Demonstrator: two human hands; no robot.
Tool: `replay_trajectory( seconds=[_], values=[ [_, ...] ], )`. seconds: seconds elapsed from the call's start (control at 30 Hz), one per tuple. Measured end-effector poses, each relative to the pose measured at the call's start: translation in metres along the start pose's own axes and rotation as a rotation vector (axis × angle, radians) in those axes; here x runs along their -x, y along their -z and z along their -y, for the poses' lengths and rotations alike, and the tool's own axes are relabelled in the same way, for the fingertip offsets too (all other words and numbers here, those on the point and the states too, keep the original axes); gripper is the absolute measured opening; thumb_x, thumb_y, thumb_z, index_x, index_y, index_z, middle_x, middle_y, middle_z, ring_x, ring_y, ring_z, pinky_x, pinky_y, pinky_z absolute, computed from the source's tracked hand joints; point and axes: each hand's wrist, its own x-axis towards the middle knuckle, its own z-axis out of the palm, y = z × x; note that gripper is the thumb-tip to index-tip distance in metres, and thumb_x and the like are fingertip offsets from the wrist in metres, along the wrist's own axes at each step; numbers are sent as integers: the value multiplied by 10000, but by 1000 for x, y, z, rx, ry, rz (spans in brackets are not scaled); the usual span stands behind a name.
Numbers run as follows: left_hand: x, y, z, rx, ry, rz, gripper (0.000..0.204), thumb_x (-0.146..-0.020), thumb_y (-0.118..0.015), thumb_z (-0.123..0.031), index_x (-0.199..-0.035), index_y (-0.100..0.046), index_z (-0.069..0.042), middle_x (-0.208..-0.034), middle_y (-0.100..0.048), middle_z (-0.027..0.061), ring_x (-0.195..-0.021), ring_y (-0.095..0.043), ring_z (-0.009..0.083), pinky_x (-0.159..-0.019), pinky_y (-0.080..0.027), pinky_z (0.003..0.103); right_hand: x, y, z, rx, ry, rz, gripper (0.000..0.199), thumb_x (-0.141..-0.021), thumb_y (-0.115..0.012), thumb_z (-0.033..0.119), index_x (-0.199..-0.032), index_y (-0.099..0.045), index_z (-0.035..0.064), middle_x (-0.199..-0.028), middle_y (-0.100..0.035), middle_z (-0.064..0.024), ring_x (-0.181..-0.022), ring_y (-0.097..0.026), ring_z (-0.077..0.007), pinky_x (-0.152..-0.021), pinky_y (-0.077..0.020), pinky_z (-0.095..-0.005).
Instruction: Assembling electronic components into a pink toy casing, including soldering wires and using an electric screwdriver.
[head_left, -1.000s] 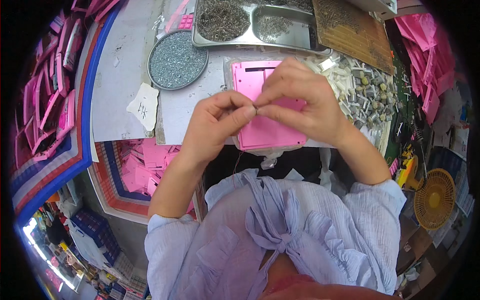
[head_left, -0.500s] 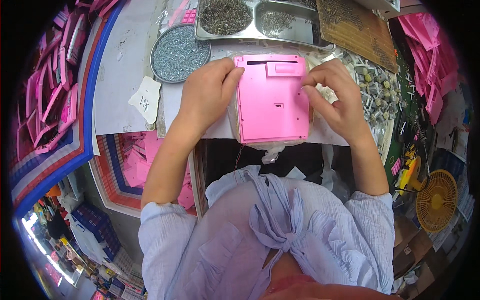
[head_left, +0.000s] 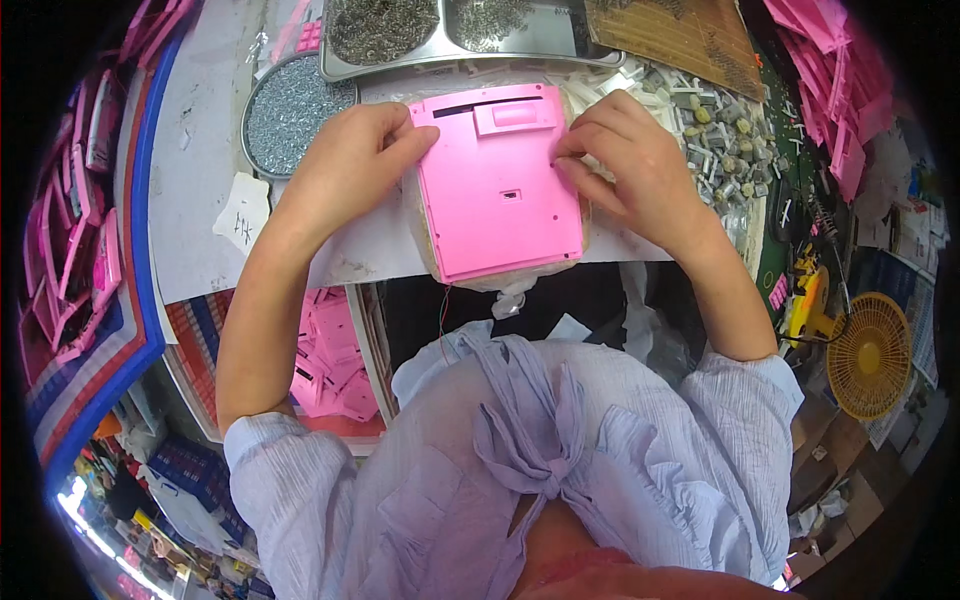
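Pink case (head_left: 490, 220) | metal bits (head_left: 300, 112) left, tray (head_left: 470, 58) beyond | fingers (head_left: 408, 148) at edges

Anything in the right hand (head_left: 638, 172) is indistinct; the top edge crops the metal tray (head_left: 445, 48).

Two hands (head_left: 355, 165) (head_left: 635, 170), one pink case (head_left: 490, 225), one round dish (head_left: 246, 130), one metal tray (head_left: 442, 50), one yellow fan (head_left: 868, 355)

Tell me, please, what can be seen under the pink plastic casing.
Crumpled translucent plastic sheeting shows from under the pink plastic casing, its end sticking out past the front edge of the workbench. Whatever else lies beneath is covered, so I cannot tell.
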Motion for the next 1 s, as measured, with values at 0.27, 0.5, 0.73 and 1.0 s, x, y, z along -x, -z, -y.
replay_trajectory(
  seconds=[0.27,0.5,0.73,1.0],
  values=[
    [10,23,57,-526,-35,-526,248,-920,-744,-251,-850,-691,-19,-733,-622,68,-688,-605,196,-669,-476,339,-8,-1,2,143,159,36,120,-764,-748,107,-831,-650,89,-862,-611,-33,-891,-594,-249,-705,-551,-346],
    [24,18,75,-418,41,-645,198,-886,-748,-240,-864,-748,-44,-855,-710,107,-778,-678,294,-776,-505,416,-9,7,-7,64,119,87,129,-786,-749,129,-907,-711,108,-894,-631,-26,-928,-595,-251,-730,-558,-351],
    [17,8,73,-479,67,-789,235,-919,-727,-236,-845,-731,-12,-831,-702,125,-741,-676,308,-703,-509,421,12,4,-9,-24,38,-22,173,-801,-765,106,-970,-734,85,-908,-659,-47,-904,-610,-264,-753,-538,-366],
    [32,-56,-34,-283,-517,-479,169,-819,-789,-189,-874,-654,-103,-892,-633,44,-893,-613,244,-858,-382,424,30,14,-11,-73,-10,-88,222,-774,-774,18,-990,-730,43,-890,-661,-76,-864,-605,-276,-751,-508,-366]
  ],
)
